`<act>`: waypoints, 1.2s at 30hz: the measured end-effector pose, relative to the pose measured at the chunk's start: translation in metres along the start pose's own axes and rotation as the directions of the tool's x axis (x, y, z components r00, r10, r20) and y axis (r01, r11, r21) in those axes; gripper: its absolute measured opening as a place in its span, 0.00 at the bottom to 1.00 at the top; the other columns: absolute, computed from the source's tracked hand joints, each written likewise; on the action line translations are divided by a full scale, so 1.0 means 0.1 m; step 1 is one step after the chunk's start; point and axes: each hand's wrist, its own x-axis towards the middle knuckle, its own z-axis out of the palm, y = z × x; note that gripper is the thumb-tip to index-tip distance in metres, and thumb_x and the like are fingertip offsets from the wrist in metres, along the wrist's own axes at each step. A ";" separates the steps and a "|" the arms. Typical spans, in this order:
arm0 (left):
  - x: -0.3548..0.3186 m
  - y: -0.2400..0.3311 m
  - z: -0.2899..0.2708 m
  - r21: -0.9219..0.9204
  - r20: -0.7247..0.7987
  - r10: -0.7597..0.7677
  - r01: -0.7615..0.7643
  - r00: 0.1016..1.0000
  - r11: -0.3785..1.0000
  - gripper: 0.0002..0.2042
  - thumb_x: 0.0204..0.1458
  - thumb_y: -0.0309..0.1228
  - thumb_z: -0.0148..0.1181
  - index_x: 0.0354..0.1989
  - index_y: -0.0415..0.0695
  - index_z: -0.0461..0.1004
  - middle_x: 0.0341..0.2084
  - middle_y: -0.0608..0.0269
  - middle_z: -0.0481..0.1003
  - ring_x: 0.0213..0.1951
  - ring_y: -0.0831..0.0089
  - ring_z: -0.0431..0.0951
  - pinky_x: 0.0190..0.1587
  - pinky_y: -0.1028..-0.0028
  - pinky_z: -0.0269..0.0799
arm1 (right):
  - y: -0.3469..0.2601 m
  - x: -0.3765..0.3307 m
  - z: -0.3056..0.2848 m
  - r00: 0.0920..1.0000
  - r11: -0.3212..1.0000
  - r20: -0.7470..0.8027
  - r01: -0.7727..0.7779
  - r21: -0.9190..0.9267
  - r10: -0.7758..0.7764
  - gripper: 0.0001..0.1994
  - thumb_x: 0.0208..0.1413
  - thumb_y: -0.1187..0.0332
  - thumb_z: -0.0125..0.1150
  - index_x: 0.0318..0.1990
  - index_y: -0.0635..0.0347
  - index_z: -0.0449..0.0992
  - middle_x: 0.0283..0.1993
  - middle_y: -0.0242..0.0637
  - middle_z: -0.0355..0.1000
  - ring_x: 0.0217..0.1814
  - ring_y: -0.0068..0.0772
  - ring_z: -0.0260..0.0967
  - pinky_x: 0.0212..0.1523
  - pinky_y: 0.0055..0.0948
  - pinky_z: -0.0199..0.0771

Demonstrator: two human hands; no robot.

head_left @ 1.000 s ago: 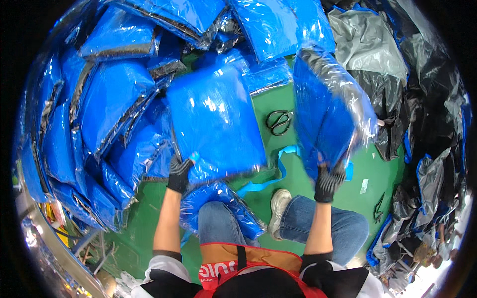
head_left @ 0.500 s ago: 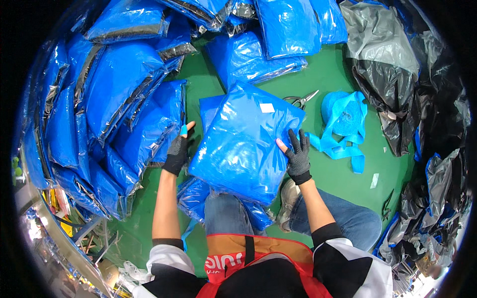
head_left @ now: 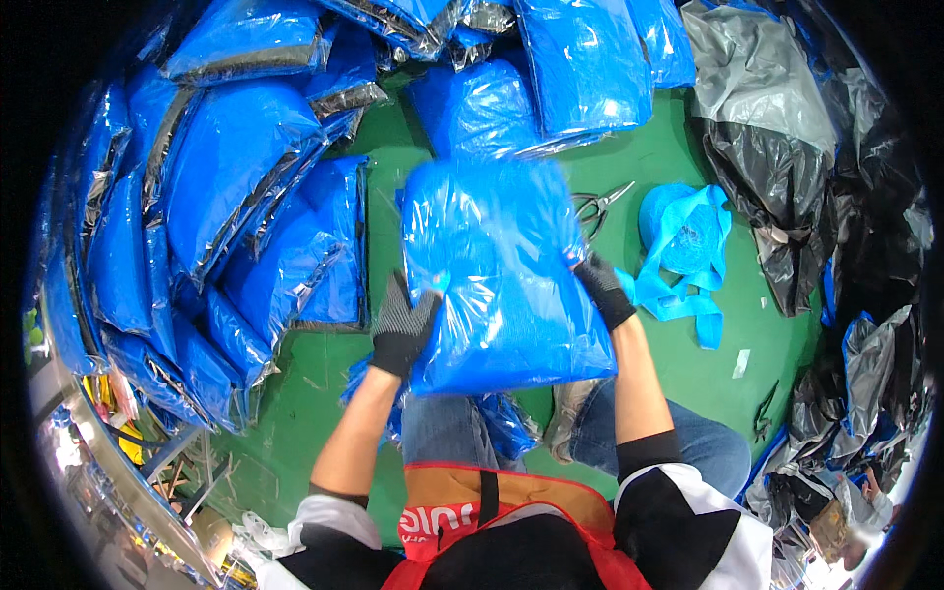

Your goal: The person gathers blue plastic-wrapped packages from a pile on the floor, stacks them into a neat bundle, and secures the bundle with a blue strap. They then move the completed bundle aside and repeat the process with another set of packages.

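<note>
One squarish blue package (head_left: pixel 506 295), wrapped in clear, shiny film, is squared up before me, between my left grip (head_left: pixel 405 324) and my right grip (head_left: pixel 602 290), its lower edge over my denim-covered legs (head_left: pixel 447 428). I seem to have a hand at each side because it is broad and slippery, and one hand alone might let it swing or sag.

My left grip, gloved in black, is fairly wide: the thumb lies over the package's edge while the fingers spread upward along its side, touching rather than clenching. My right grip has its bare thumb tip at the opposite edge; the other fingers are partly hidden, so I cannot tell how tightly they close.

On the green floor (head_left: pixel 654 369), the black-handled metal scissors (head_left: pixel 590 208) and the light-blue ribbon roll (head_left: pixel 678 246) lie just past my right side, probably for easy reach. Similar blue film-wrapped bundles (head_left: pixel 241 177) are heaped at my left, apparently to leave working room, and loose grey and black plastic sheeting (head_left: pixel 762 98) is gathered at my right.
</note>
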 end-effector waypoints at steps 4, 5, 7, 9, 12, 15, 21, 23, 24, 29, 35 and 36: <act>0.05 -0.34 0.21 0.254 -0.090 -0.019 0.042 0.996 0.966 0.35 0.44 0.46 0.59 0.56 0.31 0.58 0.50 0.38 0.65 0.50 0.48 0.68 0.52 0.60 0.64 | 0.67 0.20 0.29 0.974 0.854 0.226 -0.120 0.506 0.003 0.32 0.50 0.56 0.62 0.60 0.59 0.59 0.51 0.40 0.68 0.47 0.32 0.67 0.49 0.32 0.69; 0.16 -0.39 0.18 -0.396 0.119 -0.062 0.105 0.991 0.912 0.35 0.44 0.45 0.60 0.56 0.35 0.58 0.51 0.42 0.64 0.49 0.55 0.70 0.50 0.62 0.67 | 0.77 0.24 0.33 0.967 0.870 0.211 -0.224 0.439 0.142 0.36 0.49 0.50 0.61 0.62 0.54 0.56 0.52 0.42 0.67 0.48 0.35 0.68 0.50 0.35 0.70; 0.29 -0.39 0.20 -0.628 0.274 -0.304 0.409 0.913 0.662 0.36 0.48 0.51 0.57 0.60 0.39 0.58 0.53 0.50 0.65 0.50 0.64 0.68 0.51 0.65 0.67 | 0.85 0.30 0.35 0.904 0.792 0.322 -0.409 0.453 0.283 0.39 0.47 0.45 0.61 0.62 0.54 0.55 0.53 0.44 0.67 0.49 0.37 0.68 0.50 0.36 0.70; 0.40 -0.30 0.19 -0.648 0.434 -0.283 0.514 0.855 0.562 0.38 0.48 0.55 0.55 0.60 0.39 0.57 0.52 0.51 0.66 0.50 0.64 0.69 0.51 0.67 0.67 | 0.76 0.36 0.34 0.901 0.782 0.339 -0.411 0.468 0.270 0.45 0.42 0.37 0.60 0.62 0.56 0.55 0.54 0.46 0.66 0.50 0.40 0.68 0.50 0.39 0.71; 0.35 -0.07 -0.01 -0.716 0.454 -0.200 0.489 0.868 0.498 0.39 0.48 0.58 0.54 0.60 0.40 0.57 0.52 0.50 0.66 0.49 0.63 0.70 0.51 0.68 0.68 | 0.35 0.33 0.34 0.940 0.895 0.324 -0.234 0.380 0.108 0.43 0.44 0.40 0.60 0.63 0.58 0.55 0.56 0.47 0.64 0.51 0.41 0.68 0.51 0.40 0.70; -0.03 0.15 -0.42 -0.831 0.198 -0.204 0.275 0.959 0.483 0.36 0.47 0.56 0.56 0.59 0.42 0.59 0.51 0.53 0.67 0.50 0.62 0.69 0.52 0.64 0.67 | -0.26 0.10 0.42 0.893 0.922 0.422 -0.023 0.386 -0.154 0.43 0.46 0.41 0.58 0.64 0.59 0.52 0.55 0.47 0.65 0.52 0.37 0.67 0.50 0.34 0.71; -0.95 -0.03 -1.42 -0.955 -0.042 0.020 -0.047 0.999 0.294 0.34 0.49 0.55 0.55 0.59 0.44 0.58 0.50 0.54 0.68 0.48 0.62 0.71 0.50 0.64 0.70 | -1.09 -0.28 1.18 0.632 0.954 0.719 0.124 0.274 -0.288 0.37 0.48 0.42 0.57 0.56 0.65 0.63 0.46 0.44 0.70 0.43 0.30 0.71 0.42 0.29 0.75; -1.27 -0.28 -1.40 -0.915 -0.175 -0.062 -0.138 0.983 0.379 0.34 0.49 0.53 0.53 0.60 0.44 0.57 0.54 0.55 0.64 0.52 0.62 0.67 0.53 0.63 0.66 | -1.04 -0.30 1.37 0.534 0.945 0.786 0.261 0.197 -0.311 0.39 0.46 0.40 0.58 0.56 0.64 0.62 0.48 0.45 0.69 0.45 0.31 0.71 0.45 0.31 0.75; -1.41 -0.44 -1.35 -0.948 -0.088 -0.100 -0.052 0.991 0.315 0.36 0.48 0.55 0.54 0.61 0.44 0.55 0.54 0.56 0.64 0.52 0.62 0.67 0.54 0.64 0.65 | -0.84 -0.42 1.45 0.566 0.931 0.748 0.308 0.197 -0.346 0.39 0.48 0.43 0.58 0.59 0.63 0.55 0.49 0.46 0.69 0.46 0.31 0.70 0.47 0.31 0.72; -2.81 -1.42 -0.51 -0.921 -0.011 -0.354 0.129 0.935 0.368 0.46 0.39 0.62 0.59 0.61 0.44 0.52 0.52 0.56 0.64 0.50 0.62 0.67 0.49 0.62 0.68 | 0.40 -1.33 1.42 0.650 0.765 0.674 0.614 -0.193 -0.351 0.44 0.50 0.36 0.46 0.65 0.62 0.46 0.64 0.58 0.49 0.68 0.54 0.45 0.66 0.42 0.46; -3.73 -2.58 0.66 -0.864 0.036 -0.568 0.311 0.822 0.395 0.24 0.57 0.46 0.46 0.54 0.39 0.62 0.48 0.55 0.68 0.49 0.59 0.68 0.53 0.63 0.64 | 1.43 -1.58 1.08 0.746 0.960 0.654 0.258 -0.108 -0.127 0.45 0.46 0.44 0.60 0.63 0.65 0.50 0.64 0.57 0.49 0.68 0.50 0.45 0.66 0.40 0.43; -3.67 -2.64 0.72 -0.719 -0.013 -0.535 0.363 0.845 0.592 0.24 0.57 0.45 0.48 0.55 0.39 0.61 0.49 0.54 0.68 0.49 0.59 0.68 0.53 0.63 0.64 | 1.48 -1.55 1.08 0.770 0.988 0.628 0.154 -0.011 -0.113 0.45 0.46 0.43 0.60 0.64 0.65 0.50 0.65 0.57 0.49 0.68 0.49 0.44 0.66 0.40 0.43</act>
